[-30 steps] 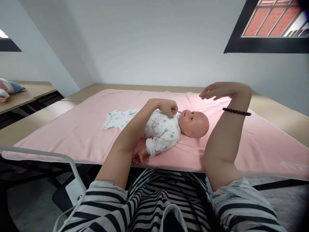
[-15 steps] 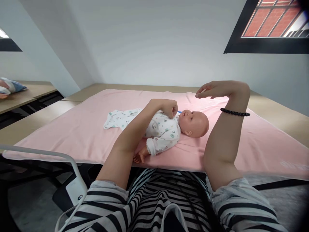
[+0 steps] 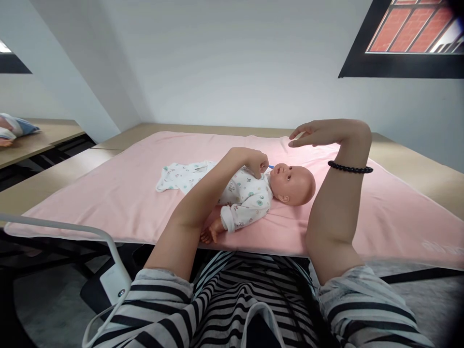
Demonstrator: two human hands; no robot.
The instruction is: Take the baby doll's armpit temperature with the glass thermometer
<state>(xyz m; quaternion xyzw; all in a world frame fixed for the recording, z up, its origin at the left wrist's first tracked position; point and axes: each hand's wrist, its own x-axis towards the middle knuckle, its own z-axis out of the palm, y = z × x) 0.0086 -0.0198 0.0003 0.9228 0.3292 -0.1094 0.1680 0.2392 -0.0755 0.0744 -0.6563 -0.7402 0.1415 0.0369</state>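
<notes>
The left hand stays pinched on a small blue stick, its tip just by the mouth of the doll, much as a second ago. The right hand, fingers loosely spread and holding nothing, has drifted slightly leftward above the doll's head. The doll lies face-up on the pink blanket, unmoved.

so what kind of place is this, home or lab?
Probably a training room for infant care, not a home: a baby doll lies on a pink blanket spread over plain wooden tables, with bare white walls and another such table at left.
</notes>
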